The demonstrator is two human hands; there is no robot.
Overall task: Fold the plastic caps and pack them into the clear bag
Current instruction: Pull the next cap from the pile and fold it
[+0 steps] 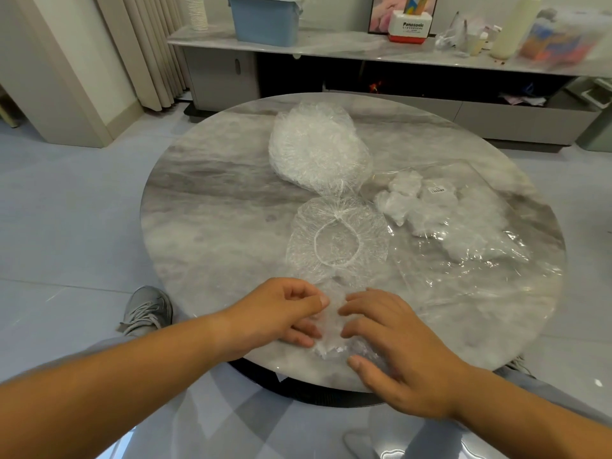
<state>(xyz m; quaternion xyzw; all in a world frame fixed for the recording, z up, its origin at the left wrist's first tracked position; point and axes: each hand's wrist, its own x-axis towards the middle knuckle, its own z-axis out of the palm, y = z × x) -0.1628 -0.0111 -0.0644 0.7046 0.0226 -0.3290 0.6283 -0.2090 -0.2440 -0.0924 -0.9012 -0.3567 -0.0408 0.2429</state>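
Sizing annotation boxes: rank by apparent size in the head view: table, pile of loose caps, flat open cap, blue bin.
1. table
2. pile of loose caps and flat open cap, about alike
3. blue bin, though it stands farther off

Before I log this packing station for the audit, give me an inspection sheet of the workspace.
Surface: round marble table, glossy.
Job's things: cap pile far centre; spread cap mid-table, elastic ring showing; crumpled cap at near edge; clear bag at right, folded caps inside.
Clutter: nothing seen.
Hands: left hand pinches the crumpled cap; right hand fingers press it.
Cables: nothing seen.
Surroundings: rear shelf with blue bin, paper cups; grey floor.
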